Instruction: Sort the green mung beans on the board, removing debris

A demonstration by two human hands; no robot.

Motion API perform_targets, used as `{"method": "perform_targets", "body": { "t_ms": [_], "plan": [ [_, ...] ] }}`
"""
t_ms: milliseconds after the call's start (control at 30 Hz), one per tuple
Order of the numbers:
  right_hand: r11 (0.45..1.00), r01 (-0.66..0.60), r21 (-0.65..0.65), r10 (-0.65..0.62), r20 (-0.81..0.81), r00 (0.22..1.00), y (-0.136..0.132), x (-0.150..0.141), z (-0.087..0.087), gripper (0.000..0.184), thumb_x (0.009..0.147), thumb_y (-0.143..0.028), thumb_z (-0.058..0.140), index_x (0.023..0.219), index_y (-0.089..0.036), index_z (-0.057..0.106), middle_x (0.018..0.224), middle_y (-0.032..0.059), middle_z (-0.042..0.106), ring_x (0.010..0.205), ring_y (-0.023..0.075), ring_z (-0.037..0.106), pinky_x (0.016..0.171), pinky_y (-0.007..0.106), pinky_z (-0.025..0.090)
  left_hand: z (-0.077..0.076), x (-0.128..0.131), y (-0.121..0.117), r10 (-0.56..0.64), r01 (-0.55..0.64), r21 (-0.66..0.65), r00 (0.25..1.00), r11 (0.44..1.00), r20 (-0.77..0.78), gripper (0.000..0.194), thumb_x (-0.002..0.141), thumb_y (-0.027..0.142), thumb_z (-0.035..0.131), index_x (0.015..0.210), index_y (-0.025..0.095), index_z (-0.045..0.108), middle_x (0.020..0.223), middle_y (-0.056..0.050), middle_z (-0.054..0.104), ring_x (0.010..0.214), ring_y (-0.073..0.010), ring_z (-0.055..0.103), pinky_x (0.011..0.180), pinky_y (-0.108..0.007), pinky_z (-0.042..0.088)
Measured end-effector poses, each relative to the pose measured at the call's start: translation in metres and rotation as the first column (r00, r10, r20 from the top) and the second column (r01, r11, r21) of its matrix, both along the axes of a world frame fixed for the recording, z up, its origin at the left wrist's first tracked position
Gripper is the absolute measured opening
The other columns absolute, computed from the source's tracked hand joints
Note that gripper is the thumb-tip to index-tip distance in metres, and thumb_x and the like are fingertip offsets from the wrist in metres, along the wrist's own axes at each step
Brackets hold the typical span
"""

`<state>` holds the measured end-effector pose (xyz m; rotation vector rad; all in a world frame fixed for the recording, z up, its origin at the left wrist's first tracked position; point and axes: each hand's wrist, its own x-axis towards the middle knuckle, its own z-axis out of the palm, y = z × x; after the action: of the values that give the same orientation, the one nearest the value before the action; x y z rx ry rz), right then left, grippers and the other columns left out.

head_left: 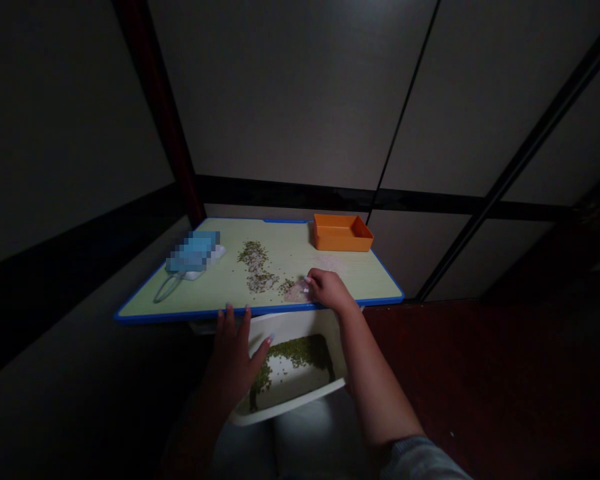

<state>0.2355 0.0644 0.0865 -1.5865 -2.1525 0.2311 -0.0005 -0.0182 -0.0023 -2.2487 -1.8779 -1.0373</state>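
My right hand [329, 288] is over the table near its front edge. Its fingers are curled and pinched together at a pale pinkish patch of fine grains [296, 292]; what they hold, if anything, is too small to make out. My left hand [234, 353] has its fingers spread, fingertips at the table's blue front edge and thumb over the left side of a white basin [300, 402]. Small green beans or grains [300, 353] lie in the basin. More green grains, mixed with pale ones, form a scattered patch [261, 281] on the tabletop.
An orange open box [343, 241] stands at the table's back right. A blurred-out blue item [193, 252] with a pale loop [167, 288] lies at the left. The light table [225, 293] has a blue rim, with panelled doors [290, 100] behind it.
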Motion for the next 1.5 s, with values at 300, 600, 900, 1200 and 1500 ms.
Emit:
{"method": "perform_targets", "body": {
  "t_ms": [300,600,900,1200,1500],
  "plan": [
    [0.999,0.030,-0.024,-0.027,0.121,0.992,-0.004,-0.015,0.010,0.023,0.094,-0.030,0.044,0.097,-0.022,0.065,0.090,0.0069,0.072,0.080,0.0176,0.061,0.069,0.025,0.031,0.000,0.000,0.000,-0.004,0.004,0.015,1.000,1.000,-0.008,0.068,0.081,0.045,0.052,0.139,0.012,0.039,0.155,-0.025,0.018,0.144,-0.0397,0.014,0.109,-0.061,0.029],
    [0.999,-0.036,-0.014,0.037,0.109,0.993,-0.007,-0.018,0.012,0.022,0.094,-0.026,0.043,0.094,-0.022,0.065,0.090,0.0068,0.072,0.082,0.0176,0.062,0.070,0.024,0.031,-0.001,0.000,0.002,0.009,-0.009,0.016,1.000,1.000,0.007,0.069,0.080,0.047,0.053,0.139,0.013,0.039,0.155,-0.023,0.020,0.144,-0.0391,0.015,0.109,-0.060,0.029],
    [1.000,-0.003,-0.003,0.003,0.092,0.996,-0.006,-0.015,0.010,0.022,0.093,-0.026,0.044,0.095,-0.020,0.065,0.087,0.0064,0.072,0.079,0.0165,0.061,0.070,0.024,0.032,0.001,0.000,0.000,-0.003,0.003,0.002,1.000,1.000,-0.015,0.069,0.082,0.049,0.049,0.138,0.010,0.039,0.154,-0.026,0.019,0.144,-0.0403,0.014,0.109,-0.060,0.029],
    [1.000,-0.015,-0.008,0.016,0.154,0.988,-0.009,-0.023,0.012,0.024,0.094,-0.034,0.047,0.099,-0.021,0.067,0.091,0.0078,0.072,0.080,0.0176,0.062,0.065,0.025,0.031,0.002,0.000,0.000,-0.002,0.002,-0.012,1.000,1.000,-0.021,0.070,0.083,0.050,0.047,0.138,0.008,0.040,0.153,-0.029,0.019,0.143,-0.0416,0.014,0.109,-0.060,0.028],
    [0.996,0.088,-0.024,-0.080,0.218,0.973,-0.006,-0.003,0.013,0.023,0.092,-0.032,0.048,0.098,-0.022,0.068,0.094,0.0078,0.073,0.085,0.0186,0.064,0.066,0.025,0.033,-0.003,-0.003,0.002,-0.009,0.010,0.021,0.999,1.000,-0.033,0.069,0.083,0.049,0.050,0.139,0.011,0.038,0.153,-0.027,0.020,0.143,-0.0411,0.014,0.108,-0.061,0.030]
  ]
}}
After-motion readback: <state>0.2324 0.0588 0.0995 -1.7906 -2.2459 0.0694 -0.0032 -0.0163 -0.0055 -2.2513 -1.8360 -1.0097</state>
